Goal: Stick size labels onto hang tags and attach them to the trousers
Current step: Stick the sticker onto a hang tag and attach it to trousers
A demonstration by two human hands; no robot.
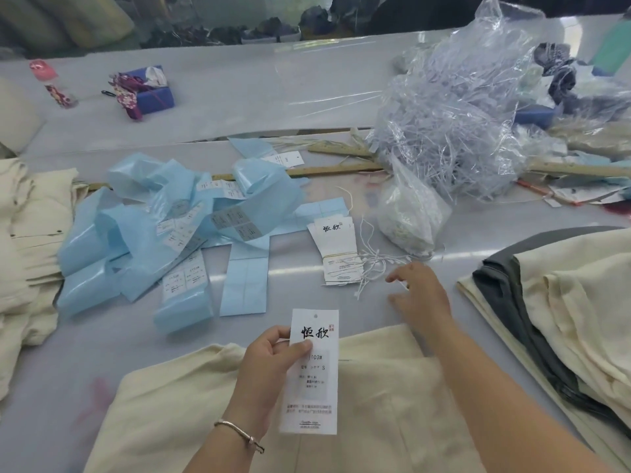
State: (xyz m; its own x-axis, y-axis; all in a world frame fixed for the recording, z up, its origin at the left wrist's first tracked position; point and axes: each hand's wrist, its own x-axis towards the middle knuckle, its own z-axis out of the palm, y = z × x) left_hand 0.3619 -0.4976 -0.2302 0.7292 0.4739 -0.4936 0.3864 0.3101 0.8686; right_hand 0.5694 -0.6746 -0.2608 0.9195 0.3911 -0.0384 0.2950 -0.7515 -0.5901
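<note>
One hang tag (313,370) pinched in left hand (269,367), right hand (421,295) spread over bare table edge.

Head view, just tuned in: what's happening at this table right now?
A person's left hand pinches a white hang tag, size label already on it, above cream trousers lying on the table. The right hand, fingers relaxed, reaches toward loose white strings beside a banded tag stack. The tag isn't attached yet.
</note>
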